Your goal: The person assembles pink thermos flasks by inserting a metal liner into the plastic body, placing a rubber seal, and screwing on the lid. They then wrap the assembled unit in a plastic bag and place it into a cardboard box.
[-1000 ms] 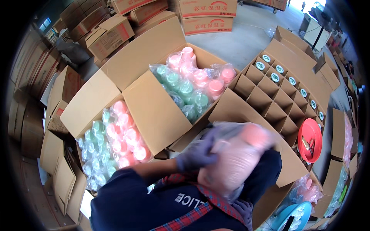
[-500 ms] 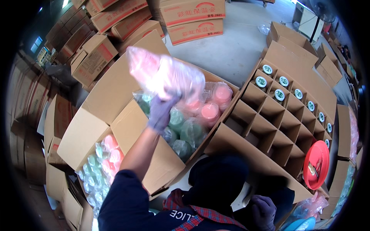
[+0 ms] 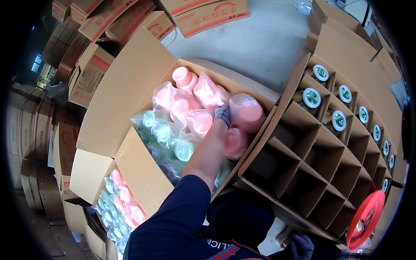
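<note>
My left hand (image 3: 222,115), in a purple-grey glove, reaches into an open carton (image 3: 255,81) in the middle. Its fingers curl at a clear bag with pink plastic bottle-shaped shells (image 3: 210,93); the fingertips are partly hidden among them. Just right of the hand is a larger bagged pink shell (image 3: 248,112). Bagged green shells (image 3: 184,149) fill the carton's nearer left part, some behind my forearm. My right hand (image 3: 300,247), gloved too, stays low near my leg, closed, with nothing visible in it.
A divided carton (image 3: 288,143) stands at the right, with several white-rimmed, silvery-green round tops (image 3: 311,98) in its cells. A red round tray (image 3: 366,221) sits at its near corner. More bagged shells (image 3: 123,199) lie at lower left. Stacked cartons (image 3: 212,19) stand behind.
My left hand has come down and right, lowering the bagged pink shells from above the carton into its far part. The view has shifted; my right hand remains low near my leg.
</note>
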Available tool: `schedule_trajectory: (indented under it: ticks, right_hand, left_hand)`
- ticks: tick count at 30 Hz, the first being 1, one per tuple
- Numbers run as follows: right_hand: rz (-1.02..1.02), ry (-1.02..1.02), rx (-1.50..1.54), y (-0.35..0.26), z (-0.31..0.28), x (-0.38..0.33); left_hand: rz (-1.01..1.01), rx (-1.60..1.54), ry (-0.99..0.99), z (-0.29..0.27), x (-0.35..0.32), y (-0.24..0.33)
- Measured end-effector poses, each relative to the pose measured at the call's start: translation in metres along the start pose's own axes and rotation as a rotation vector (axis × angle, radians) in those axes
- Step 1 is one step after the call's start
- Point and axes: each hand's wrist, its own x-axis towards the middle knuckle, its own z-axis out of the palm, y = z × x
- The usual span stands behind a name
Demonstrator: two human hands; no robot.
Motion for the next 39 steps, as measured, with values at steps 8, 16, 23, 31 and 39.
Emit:
schedule_trajectory:
  ticks: [8, 16, 23, 31, 39]
  right_hand:
    - [-0.042, -0.067, 0.14, 0.025, 0.002, 0.028]
    - [-0.054, -0.071, -0.008, 0.011, 0.002, 0.038]
    - [-0.085, -0.069, -0.012, 0.019, 0.015, 0.042]
    - [0.22, -0.103, -0.124, 0.013, 0.017, 0.036]
    - [0.016, -0.105, -0.039, -0.014, 0.013, 0.022]
  left_hand:
    - [-0.012, -1.086, -0.807, 0.086, 0.006, -0.051]
    - [0.072, -0.402, -0.668, -0.219, -0.087, 0.054]
    - [-0.044, 0.787, -0.21, -0.25, 0.051, -0.026]
    - [-0.476, 0.674, -0.438, -0.113, 0.098, -0.091]
    - [-0.104, 0.959, -0.359, -0.233, 0.045, -0.034]
